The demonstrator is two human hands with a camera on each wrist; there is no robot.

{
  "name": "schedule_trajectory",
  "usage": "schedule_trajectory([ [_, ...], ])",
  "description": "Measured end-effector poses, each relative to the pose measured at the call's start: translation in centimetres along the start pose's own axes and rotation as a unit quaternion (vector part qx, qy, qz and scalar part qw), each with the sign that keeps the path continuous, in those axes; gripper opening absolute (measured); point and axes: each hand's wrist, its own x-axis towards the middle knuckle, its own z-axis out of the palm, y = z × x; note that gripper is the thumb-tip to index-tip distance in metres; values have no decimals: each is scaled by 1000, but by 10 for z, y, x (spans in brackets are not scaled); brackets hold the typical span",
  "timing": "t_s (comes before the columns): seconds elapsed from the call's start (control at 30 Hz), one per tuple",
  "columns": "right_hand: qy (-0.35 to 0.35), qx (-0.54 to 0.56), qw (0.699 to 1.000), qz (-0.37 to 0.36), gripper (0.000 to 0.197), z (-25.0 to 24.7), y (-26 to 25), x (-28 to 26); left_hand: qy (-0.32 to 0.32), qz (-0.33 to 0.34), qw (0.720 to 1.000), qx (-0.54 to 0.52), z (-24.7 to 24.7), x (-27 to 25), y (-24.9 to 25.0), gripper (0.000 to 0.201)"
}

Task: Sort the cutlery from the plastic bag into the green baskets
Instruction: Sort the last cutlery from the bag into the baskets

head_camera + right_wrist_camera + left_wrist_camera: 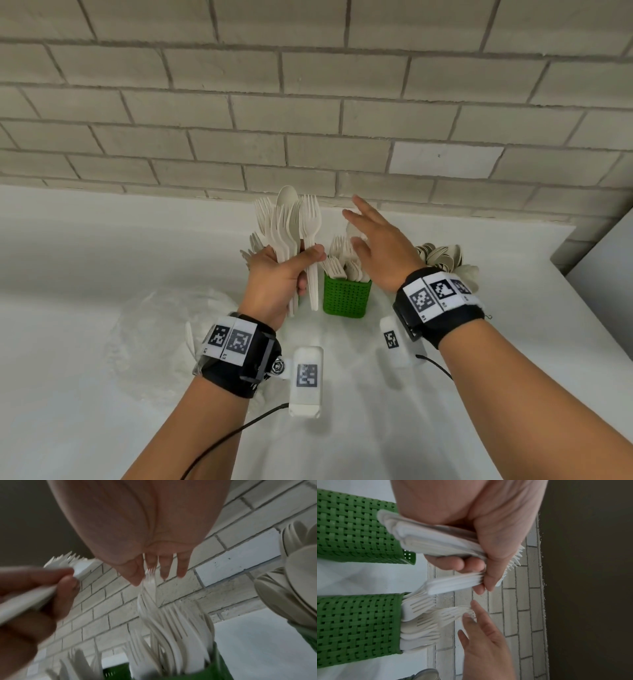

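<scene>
My left hand [284, 274] grips a bundle of white plastic forks and spoons [291, 222], heads up, above the counter; the left wrist view shows the bundle's handles [440, 543] inside my curled fingers. My right hand [373, 240] hovers with fingers straight just over the forks [342, 263] that stand in the middle green basket [346, 298]. Nothing is held in it; in the right wrist view its fingertips [181, 573] are beside the fork tines [150, 574]. A second green basket [356, 526] stands behind my left hand. The clear plastic bag [161, 329] lies on the counter to the left.
A basket of spoons [442, 257] stands to the right, partly hidden by my right wrist. The grey brick wall [308, 102] runs close behind the baskets. The white counter [85, 257] ends in an edge at the right [582, 274].
</scene>
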Motion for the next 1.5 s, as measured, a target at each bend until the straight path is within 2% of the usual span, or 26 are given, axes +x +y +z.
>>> schedule_trajectory([
  [0.1, 110, 73, 991, 15, 42, -3, 3, 4, -4, 2, 1000, -2, 0, 1, -2, 18],
  [0.2, 137, 104, 984, 47, 37, 0, 4, 0, -11, 3, 1000, -4, 1, 1, -2, 10],
  [0.33, 247, 139, 959, -8, 38, -3, 0, 0, -13, 4, 1000, -4, -1, 1, -2, 8],
  [0.4, 211, 129, 969, -11, 38, -1, -1, 2, -15, 2, 1000, -5, -1, 0, -2, 11],
  [0.47, 76, 56, 995, 11, 34, 9, 2, 1, -20, 1, 1000, -6, -1, 0, -2, 9],
  [0.5, 3, 2, 1000, 23, 34, 15, 4, 0, -22, 1, 1000, -5, -1, 0, -2, 8],
  [0.53, -50, -35, 998, 35, 36, 20, 6, -2, -24, 1, 1000, -4, 0, -1, -2, 9],
  [0.57, -70, -46, 996, 43, 38, 23, 7, -3, -26, 1, 1000, -3, 0, -1, -2, 10],
  [0.6, -55, -40, 997, 43, 39, 24, 5, -4, -27, 1, 1000, -1, -1, -1, -1, 10],
  [0.63, -11, -19, 999, 34, 37, 22, 1, -5, -29, 2, 1000, 1, -2, -1, -1, 9],
  [0.7, 86, 101, 991, 37, 28, 15, -13, -6, -36, -2, 999, 10, -3, -1, 0, 9],
  [0.73, 99, 188, 976, 49, 23, 10, -21, -5, -42, -4, 999, 17, -3, -1, 1, 9],
  [0.8, 66, 305, 947, 76, 17, 1, -35, -1, -57, -9, 998, 29, -2, -2, 2, 8],
  [0.87, 46, 326, 941, 78, 21, -3, -38, 1, -65, -14, 997, 32, 0, -2, 1, 11],
  [0.97, 36, 374, 921, 103, 24, -4, -33, 2, -84, -24, 996, 22, 0, -3, -1, 29],
  [1.03, 36, 388, 914, 110, 20, -6, -30, 0, -95, -26, 995, 19, -2, -4, -2, 29],
  [1.17, 100, 388, 909, 114, 17, -16, -24, 1, -74, -15, 997, 12, -3, -6, 3, 7],
  [1.27, 151, 385, 904, 107, 47, -23, -16, 0, -51, -6, 998, 27, -6, -5, 4, 7],
  [1.33, 165, 355, 916, 84, 64, -25, -12, -1, -45, -3, 999, 27, -7, -5, 5, 7],
  [1.5, 213, 270, 939, 26, 49, -29, -7, 0, -46, -7, 999, 26, -7, -4, 5, 6],
])
